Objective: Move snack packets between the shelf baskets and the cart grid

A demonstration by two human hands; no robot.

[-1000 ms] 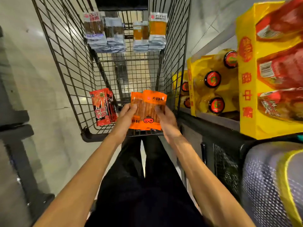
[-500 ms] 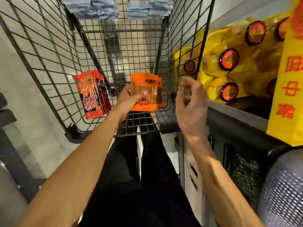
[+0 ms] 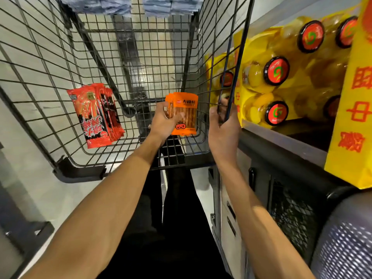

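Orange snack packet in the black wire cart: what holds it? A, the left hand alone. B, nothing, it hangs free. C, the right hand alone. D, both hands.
A: the left hand pinches the orange snack packet, while the right hand grips the black wire cart by its side panel.

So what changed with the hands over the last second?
The right hand let go of the orange packet, moved right and now grips the cart's side bar. The left hand still holds the orange packet, now alone. The red packets have not moved.
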